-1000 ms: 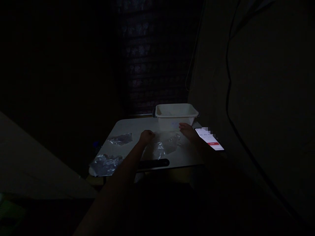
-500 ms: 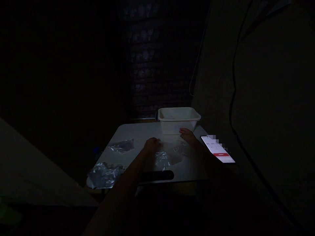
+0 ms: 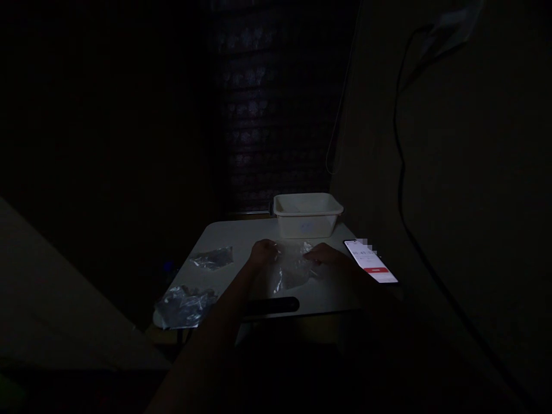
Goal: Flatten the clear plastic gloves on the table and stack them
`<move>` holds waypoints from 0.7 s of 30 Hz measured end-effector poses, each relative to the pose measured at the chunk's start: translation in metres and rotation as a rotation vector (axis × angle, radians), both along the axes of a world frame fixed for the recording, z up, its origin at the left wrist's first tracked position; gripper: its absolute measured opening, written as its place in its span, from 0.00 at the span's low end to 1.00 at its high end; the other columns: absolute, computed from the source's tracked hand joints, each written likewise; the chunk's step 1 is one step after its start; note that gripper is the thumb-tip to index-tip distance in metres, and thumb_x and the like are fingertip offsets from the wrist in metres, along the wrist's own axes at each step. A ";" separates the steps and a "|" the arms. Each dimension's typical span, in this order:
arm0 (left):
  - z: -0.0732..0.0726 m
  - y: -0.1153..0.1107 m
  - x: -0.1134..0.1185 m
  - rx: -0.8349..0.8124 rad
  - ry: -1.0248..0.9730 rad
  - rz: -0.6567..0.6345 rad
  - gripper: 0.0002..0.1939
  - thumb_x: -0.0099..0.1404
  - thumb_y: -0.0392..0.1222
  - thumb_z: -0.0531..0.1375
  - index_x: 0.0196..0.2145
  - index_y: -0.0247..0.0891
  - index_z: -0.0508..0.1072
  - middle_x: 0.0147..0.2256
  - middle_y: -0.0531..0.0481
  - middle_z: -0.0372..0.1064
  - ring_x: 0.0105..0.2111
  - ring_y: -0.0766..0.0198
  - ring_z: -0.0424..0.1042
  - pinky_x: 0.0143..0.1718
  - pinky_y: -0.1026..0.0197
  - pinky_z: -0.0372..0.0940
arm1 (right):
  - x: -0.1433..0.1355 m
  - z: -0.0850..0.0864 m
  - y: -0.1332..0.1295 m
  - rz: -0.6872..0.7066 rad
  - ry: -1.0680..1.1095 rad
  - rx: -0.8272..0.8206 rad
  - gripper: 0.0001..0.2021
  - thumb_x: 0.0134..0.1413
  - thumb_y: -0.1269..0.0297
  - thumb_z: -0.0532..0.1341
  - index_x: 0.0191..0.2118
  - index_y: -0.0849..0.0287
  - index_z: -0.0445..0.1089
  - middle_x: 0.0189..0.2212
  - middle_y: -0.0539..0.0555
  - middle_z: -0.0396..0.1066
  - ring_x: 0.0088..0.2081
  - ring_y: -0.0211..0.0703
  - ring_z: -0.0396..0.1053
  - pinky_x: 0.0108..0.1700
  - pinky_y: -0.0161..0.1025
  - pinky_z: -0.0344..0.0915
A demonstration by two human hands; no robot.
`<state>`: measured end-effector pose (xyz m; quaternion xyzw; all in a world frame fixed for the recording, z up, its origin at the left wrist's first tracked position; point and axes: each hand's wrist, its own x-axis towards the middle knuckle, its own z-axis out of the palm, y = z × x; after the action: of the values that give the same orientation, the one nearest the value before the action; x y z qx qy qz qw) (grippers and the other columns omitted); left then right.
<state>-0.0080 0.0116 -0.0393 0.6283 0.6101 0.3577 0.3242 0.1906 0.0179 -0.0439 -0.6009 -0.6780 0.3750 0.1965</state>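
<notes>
Dim brown-grey wall [image 3: 466, 172] filled the right side, crossed by a dark cable [image 3: 402, 172] that ran down from a pale fitting [image 3: 452, 29] near the top. Beyond the desk hung a dark blind [image 3: 250, 109] with faint, glinting horizontal bands, and a thin looped cord [image 3: 328, 161] dangled at its right edge.

Below the blind stood the pale desk [image 3: 237, 233], its corners rounded. On its far right part sat a white tub [image 3: 305, 227], upright and open at the top.

Clear plastic film [image 3: 293, 276], crinkled and shiny, lay in front of the tub between the two hands. The left hand [image 3: 264, 251] had its fingers curled closed on the film's left edge; the right hand [image 3: 321, 253] had its fingers drawn together on the upper right part.

Toward the left side of the desk lay two more pieces of film: a bulkier crumpled piece [image 3: 186, 306] at the near corner, and a smaller, flatter piece [image 3: 212, 258] farther back. A lit phone [image 3: 371, 263] with a red bar on its screen rested by the right edge. Along the near edge ran a dark slot [image 3: 276, 305], partly hidden by the left forearm.
</notes>
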 end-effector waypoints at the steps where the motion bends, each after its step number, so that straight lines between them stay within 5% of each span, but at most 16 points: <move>1: 0.002 -0.003 0.000 -0.006 -0.100 0.004 0.07 0.51 0.39 0.54 0.24 0.33 0.69 0.19 0.53 0.66 0.20 0.70 0.64 0.22 0.68 0.58 | -0.001 0.001 -0.002 0.023 0.038 -0.007 0.13 0.35 0.61 0.59 0.11 0.61 0.62 0.09 0.47 0.59 0.17 0.33 0.58 0.24 0.32 0.55; 5: 0.008 -0.013 -0.003 -0.112 -0.428 -0.100 0.09 0.44 0.40 0.60 0.25 0.33 0.70 0.19 0.55 0.65 0.18 0.72 0.62 0.21 0.68 0.56 | -0.001 0.005 -0.009 0.022 0.227 0.033 0.08 0.33 0.62 0.60 0.16 0.61 0.65 0.13 0.45 0.62 0.20 0.32 0.59 0.26 0.32 0.55; 10: 0.010 -0.017 -0.008 -0.198 -0.476 -0.185 0.09 0.39 0.40 0.62 0.18 0.31 0.69 0.15 0.56 0.61 0.16 0.75 0.57 0.19 0.69 0.53 | 0.006 0.008 -0.015 -0.001 0.463 0.088 0.12 0.31 0.56 0.61 0.18 0.62 0.66 0.17 0.47 0.64 0.23 0.32 0.61 0.27 0.32 0.55; 16: 0.007 -0.008 -0.012 -0.115 -0.627 -0.155 0.09 0.40 0.41 0.61 0.18 0.33 0.67 0.16 0.56 0.61 0.18 0.74 0.59 0.21 0.69 0.53 | 0.020 -0.001 -0.011 0.076 0.479 -0.088 0.11 0.28 0.59 0.64 0.20 0.61 0.67 0.14 0.46 0.61 0.18 0.30 0.57 0.21 0.31 0.53; 21: 0.007 -0.006 -0.018 -0.154 -0.563 -0.166 0.09 0.38 0.40 0.61 0.20 0.33 0.69 0.17 0.56 0.62 0.16 0.74 0.58 0.19 0.68 0.51 | 0.024 0.001 -0.011 -0.086 0.644 -0.033 0.09 0.33 0.59 0.62 0.21 0.58 0.64 0.20 0.49 0.67 0.24 0.33 0.64 0.27 0.32 0.61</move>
<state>-0.0264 0.0052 -0.0322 0.5258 0.4681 0.4425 0.5555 0.2149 0.0068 -0.0425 -0.4827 -0.5487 0.5481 0.4068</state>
